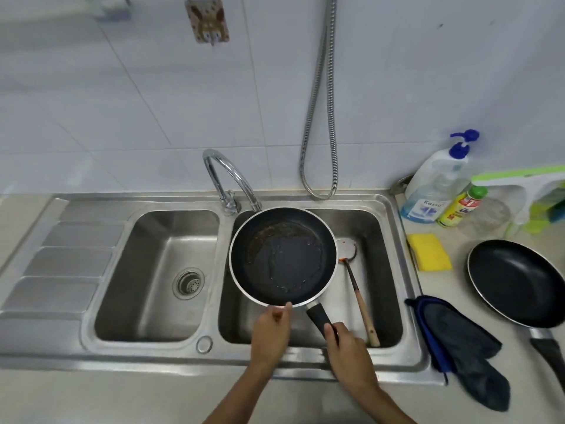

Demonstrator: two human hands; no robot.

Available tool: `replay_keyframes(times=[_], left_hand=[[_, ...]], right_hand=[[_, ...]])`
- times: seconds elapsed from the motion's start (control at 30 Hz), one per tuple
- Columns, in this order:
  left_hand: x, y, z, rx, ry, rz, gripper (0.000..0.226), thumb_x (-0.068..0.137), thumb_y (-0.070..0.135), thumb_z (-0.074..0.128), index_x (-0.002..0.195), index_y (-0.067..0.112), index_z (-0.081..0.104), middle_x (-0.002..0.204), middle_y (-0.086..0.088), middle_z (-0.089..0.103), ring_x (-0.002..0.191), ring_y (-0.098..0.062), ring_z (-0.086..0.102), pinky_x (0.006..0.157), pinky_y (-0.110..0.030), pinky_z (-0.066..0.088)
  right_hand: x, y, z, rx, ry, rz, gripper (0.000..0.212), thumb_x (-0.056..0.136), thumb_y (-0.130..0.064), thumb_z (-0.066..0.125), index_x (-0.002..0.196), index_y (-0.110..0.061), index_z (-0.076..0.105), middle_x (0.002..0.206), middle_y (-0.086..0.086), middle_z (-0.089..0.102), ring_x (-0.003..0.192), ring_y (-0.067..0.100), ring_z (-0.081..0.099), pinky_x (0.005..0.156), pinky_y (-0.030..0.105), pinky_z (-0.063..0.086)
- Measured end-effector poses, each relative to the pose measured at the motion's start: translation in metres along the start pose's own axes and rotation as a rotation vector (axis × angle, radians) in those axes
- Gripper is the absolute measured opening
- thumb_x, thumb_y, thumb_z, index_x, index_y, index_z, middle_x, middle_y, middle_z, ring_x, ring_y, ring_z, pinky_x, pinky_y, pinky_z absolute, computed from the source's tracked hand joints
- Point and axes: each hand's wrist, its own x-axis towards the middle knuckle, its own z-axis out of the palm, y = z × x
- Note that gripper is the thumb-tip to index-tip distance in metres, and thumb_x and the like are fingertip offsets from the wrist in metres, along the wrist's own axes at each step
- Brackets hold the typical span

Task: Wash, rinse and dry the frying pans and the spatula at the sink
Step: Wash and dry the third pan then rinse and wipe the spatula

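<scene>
A black frying pan (pixel 282 255) with brown residue and a film of liquid hangs over the right basin (pixel 382 270) of the steel sink, just under the tap (pixel 227 175). My right hand (pixel 348 350) grips its black handle. My left hand (pixel 270 332) pinches the near rim with thumb on top. A metal spatula (pixel 357 289) with a wooden handle and orange smears on its blade lies in the right basin beside the pan. A second black frying pan (pixel 516 283) sits on the counter at the right.
A yellow sponge (pixel 429 250) lies by the sink's right edge, a dark blue cloth (pixel 458 347) below it. Soap pump bottle (pixel 434 185), yellow detergent bottle (pixel 460 208) and a green-white rack (pixel 526 191) stand at the back right. The left basin (pixel 153 270) holds only its drain. A hose (pixel 321 117) hangs on the wall.
</scene>
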Motion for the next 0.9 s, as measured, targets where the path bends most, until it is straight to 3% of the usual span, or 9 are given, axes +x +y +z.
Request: replay_keyframes(times=[0.07,0.17,0.3,0.43,0.5,0.6,0.7,0.77,0.9], left_hand=[[-0.018,0.005,0.028,-0.073,-0.124,-0.096,0.048,0.099,0.049,0.056,0.068,0.013,0.055,0.066,-0.006,0.061,0.074,-0.028,0.063,0.076,-0.039,0.051],[-0.030,0.026,0.058,-0.372,-0.250,-0.333,0.041,0.091,0.054,0.067,0.091,0.013,0.070,0.090,-0.006,0.075,0.090,-0.024,0.071,0.089,-0.043,0.058],[-0.029,0.040,0.077,-0.918,-0.315,-0.677,0.036,0.086,0.038,0.080,0.082,0.004,0.068,0.082,-0.011,0.077,0.077,-0.025,0.072,0.073,-0.035,0.059],[-0.035,0.037,0.090,-0.744,-0.099,-0.543,0.039,0.088,0.036,0.077,0.079,-0.002,0.074,0.077,-0.015,0.078,0.074,-0.028,0.076,0.077,-0.041,0.062],[-0.036,0.037,0.092,-0.663,-0.023,-0.489,0.038,0.089,0.034,0.073,0.077,-0.002,0.074,0.074,-0.014,0.075,0.078,-0.031,0.073,0.082,-0.047,0.060],[-0.033,0.029,0.091,-0.653,0.002,-0.457,0.045,0.092,0.035,0.071,0.061,0.002,0.069,0.058,-0.013,0.068,0.058,-0.029,0.062,0.067,-0.044,0.053],[-0.033,0.017,0.094,-0.703,-0.029,-0.445,0.059,0.092,0.038,0.073,0.041,0.010,0.059,0.051,-0.018,0.058,0.043,-0.025,0.053,0.053,-0.036,0.046],[-0.036,0.015,0.096,-0.715,-0.026,-0.443,0.062,0.090,0.040,0.074,0.037,0.015,0.054,0.047,-0.015,0.051,0.039,-0.023,0.050,0.049,-0.031,0.043],[-0.037,0.018,0.093,-0.767,-0.009,-0.452,0.055,0.087,0.039,0.077,0.046,0.015,0.050,0.045,-0.007,0.041,0.037,-0.020,0.043,0.043,-0.027,0.039]], right_hand=[[-0.008,0.000,-0.002,0.039,-0.019,0.018,0.030,0.108,-0.040,0.032,0.104,-0.024,0.057,0.096,0.006,0.071,0.090,0.030,0.066,0.074,0.040,0.051],[-0.019,0.000,-0.007,0.103,-0.047,0.013,0.029,0.107,-0.034,0.030,0.100,-0.027,0.057,0.094,0.000,0.071,0.086,0.022,0.067,0.078,0.041,0.055],[-0.030,-0.004,-0.013,0.183,-0.064,-0.015,0.037,0.109,-0.032,0.027,0.135,-0.036,0.052,0.115,-0.001,0.072,0.101,0.018,0.069,0.088,0.034,0.055],[-0.034,-0.003,-0.026,0.193,-0.127,-0.017,0.029,0.109,-0.037,0.026,0.116,-0.041,0.054,0.100,-0.007,0.072,0.085,0.005,0.068,0.079,0.030,0.057],[-0.025,0.002,-0.045,0.028,-0.159,-0.109,0.026,0.107,-0.039,0.030,0.104,-0.036,0.056,0.092,-0.007,0.070,0.080,0.007,0.066,0.072,0.031,0.054],[0.018,0.020,-0.097,-0.255,-0.175,-0.264,0.023,0.100,-0.042,0.043,0.089,-0.028,0.058,0.089,-0.005,0.062,0.085,0.017,0.064,0.074,0.035,0.052],[0.081,0.046,-0.165,-0.415,0.113,-0.250,0.019,0.098,-0.035,0.053,0.102,-0.018,0.060,0.102,0.006,0.058,0.097,0.028,0.060,0.080,0.040,0.052],[0.118,0.061,-0.195,-0.560,0.284,-0.178,0.030,0.097,-0.031,0.057,0.115,-0.008,0.058,0.114,0.020,0.057,0.104,0.039,0.055,0.084,0.046,0.048],[0.156,0.076,-0.209,-0.731,0.156,0.041,0.049,0.098,-0.050,0.050,0.130,-0.013,0.046,0.124,0.023,0.053,0.110,0.039,0.053,0.094,0.045,0.045]])
